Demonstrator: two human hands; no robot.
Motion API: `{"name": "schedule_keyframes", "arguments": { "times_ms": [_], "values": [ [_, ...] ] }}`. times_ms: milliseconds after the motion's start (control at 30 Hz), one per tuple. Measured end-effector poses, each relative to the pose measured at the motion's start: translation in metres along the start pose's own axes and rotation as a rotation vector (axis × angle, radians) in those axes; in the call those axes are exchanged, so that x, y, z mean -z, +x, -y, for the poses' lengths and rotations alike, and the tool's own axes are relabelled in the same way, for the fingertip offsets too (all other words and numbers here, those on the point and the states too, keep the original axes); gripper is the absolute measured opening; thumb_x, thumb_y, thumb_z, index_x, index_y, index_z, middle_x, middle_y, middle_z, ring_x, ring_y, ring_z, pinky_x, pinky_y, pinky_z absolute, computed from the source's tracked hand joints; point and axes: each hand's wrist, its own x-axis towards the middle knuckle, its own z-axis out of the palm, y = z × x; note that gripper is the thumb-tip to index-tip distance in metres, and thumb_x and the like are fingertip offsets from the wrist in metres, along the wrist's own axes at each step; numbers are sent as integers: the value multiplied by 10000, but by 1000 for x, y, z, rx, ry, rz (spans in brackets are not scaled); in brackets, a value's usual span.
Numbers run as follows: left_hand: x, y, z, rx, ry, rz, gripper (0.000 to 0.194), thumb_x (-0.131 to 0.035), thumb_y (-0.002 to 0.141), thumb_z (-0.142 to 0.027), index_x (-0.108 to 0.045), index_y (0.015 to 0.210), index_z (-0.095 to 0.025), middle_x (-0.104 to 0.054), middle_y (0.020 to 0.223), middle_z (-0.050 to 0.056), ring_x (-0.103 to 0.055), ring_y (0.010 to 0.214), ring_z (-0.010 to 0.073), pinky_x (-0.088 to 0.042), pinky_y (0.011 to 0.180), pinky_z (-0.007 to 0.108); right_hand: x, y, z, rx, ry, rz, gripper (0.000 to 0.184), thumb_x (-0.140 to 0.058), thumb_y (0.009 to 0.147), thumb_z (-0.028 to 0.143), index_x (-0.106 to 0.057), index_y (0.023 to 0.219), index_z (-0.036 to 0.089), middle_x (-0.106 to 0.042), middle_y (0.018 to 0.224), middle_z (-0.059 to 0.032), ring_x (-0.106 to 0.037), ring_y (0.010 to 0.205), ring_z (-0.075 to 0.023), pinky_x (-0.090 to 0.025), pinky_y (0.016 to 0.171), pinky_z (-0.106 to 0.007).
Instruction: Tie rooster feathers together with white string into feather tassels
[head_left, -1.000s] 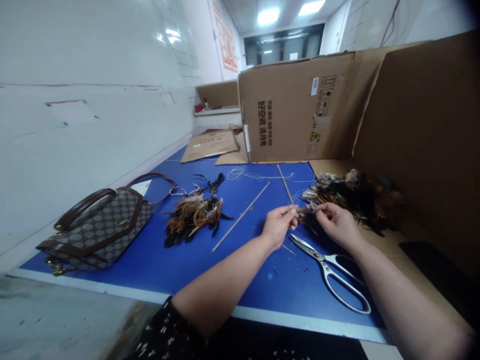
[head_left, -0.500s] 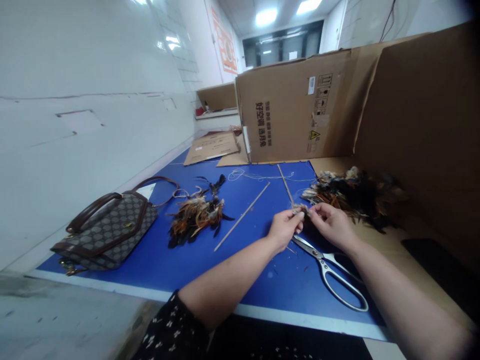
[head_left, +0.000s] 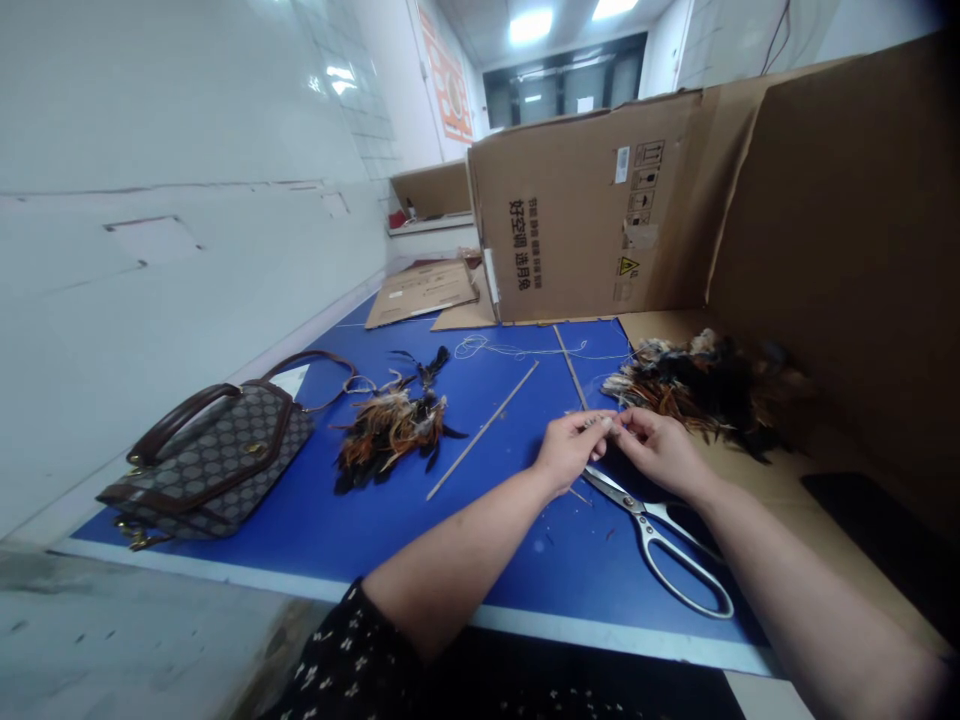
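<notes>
My left hand (head_left: 574,452) and my right hand (head_left: 660,450) meet above the blue table, their fingertips pinched together. Between them is a small greyish-brown feather (head_left: 602,422), mostly covered by the fingers. Just below the hands lies a pair of large metal scissors (head_left: 651,530), blades pointing toward the left hand. A pile of brown, black and cream feathers (head_left: 682,385) rests right behind the right hand. Farther left on the table is a second bunch of orange-brown and black feathers (head_left: 394,430).
A patterned handbag (head_left: 225,465) stands at the table's left side. One thin strip (head_left: 484,430) lies mid-table, another strip (head_left: 570,365) behind the hands. Loose thread (head_left: 517,352) trails across the back. A large cardboard box (head_left: 577,230) walls off the back and right.
My fingertips have drawn closer together, covering more of the feather. The things on the table lie as before; the view has shifted slightly.
</notes>
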Motion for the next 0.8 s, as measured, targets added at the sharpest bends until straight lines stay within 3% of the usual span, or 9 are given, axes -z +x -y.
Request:
{"name": "schedule_keyframes", "arguments": {
  "times_ms": [100,200,267,333,400,500,667,800],
  "values": [
    [3,1,-1,-13,-65,-4,505,-799,801,-514,-768,1100,-108,-587,658,-2,-486,568,80,-357,556,239,4,-1,1,0,2,27,346,-562,923,395,-689,1156,174,-605,609,19,-519,541,-153,-404,556,-263],
    [3,1,-4,8,-126,19,505,-826,776,-509,-765,1067,-100,-595,694,4,-495,577,79,-348,551,240,4,-3,-1,26,-106,140,582,-598,854,326,-559,1413,170,-614,613,37,-552,541,-166,-395,551,-260],
    [2,-1,-8,30,-158,65,502,-844,762,-495,-765,1048,-90,-597,703,9,-495,576,77,-333,546,240,2,-3,-2,49,-224,192,472,-586,867,332,-636,1318,202,-672,662,11,-602,582,-179,-394,571,-263],
    [1,-5,-15,46,-191,99,485,-859,755,-472,-767,1030,-83,-598,709,16,-498,572,75,-322,543,241,-1,-2,-3,61,-318,201,276,-533,926,354,-731,1076,232,-731,735,-24,-652,641,-190,-398,601,-267],
    [3,-8,-23,46,-218,97,457,-869,753,-447,-768,1007,-80,-605,721,24,-502,570,73,-322,545,243,-1,-1,-5,52,-408,177,288,-484,972,366,-750,971,255,-776,824,-42,-694,708,-202,-400,618,-270],
    [15,-12,-40,11,-245,34,422,-879,752,-420,-765,974,-80,-610,714,31,-501,567,73,-321,541,240,8,2,-10,-43,-589,94,334,-458,1001,411,-752,1115,301,-803,918,-56,-726,769,-230,-396,608,-284],
    [51,-10,-66,-96,-257,-127,407,-886,749,-396,-760,989,-93,-615,744,30,-488,559,57,-310,518,216,35,8,-25,-346,-766,-55,431,-461,983,490,-753,1207,266,-796,904,-130,-730,757,-306,-401,567,-331],
    [68,-6,-75,-145,-245,-181,405,-888,747,-385,-767,997,-90,-614,763,28,-469,549,43,-299,507,210,46,8,-19,-342,-678,-79,614,-590,893,460,-589,1470,251,-794,880,-114,-730,779,-333,-403,544,-332]
  ]
}}
